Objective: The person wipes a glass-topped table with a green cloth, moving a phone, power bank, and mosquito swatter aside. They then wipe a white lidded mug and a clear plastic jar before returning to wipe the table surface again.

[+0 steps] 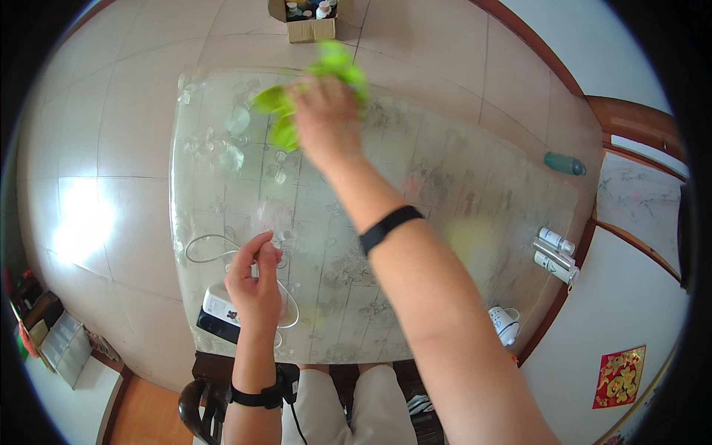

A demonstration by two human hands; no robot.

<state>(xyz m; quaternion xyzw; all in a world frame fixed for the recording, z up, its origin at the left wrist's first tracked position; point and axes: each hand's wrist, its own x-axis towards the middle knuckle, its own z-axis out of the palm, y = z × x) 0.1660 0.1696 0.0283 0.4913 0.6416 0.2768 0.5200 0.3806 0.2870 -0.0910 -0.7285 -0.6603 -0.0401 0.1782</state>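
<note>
My right hand [328,119] grips a bright green cloth [285,130] at the far edge of the table, and both are blurred. Bunched parts of the cloth stick out on either side of the fingers. Beneath it lies a clear, flower-patterned table cover [311,222]. My left hand [256,278] is above the near left part of the table, its fingers curled towards the thumb. Whether it pinches anything is unclear. Close by are a white device [218,300], a black device [217,327] and a looped white cable [208,238], each partly hidden by that hand and wrist.
Bottles [555,240] and a white cup [504,325] stand along the table's right side. A teal bottle [564,163] is beyond the right corner. Past the far edge, an open cardboard box [311,30] holds several bottles. A dark wooden chair arm [192,409] is at lower left.
</note>
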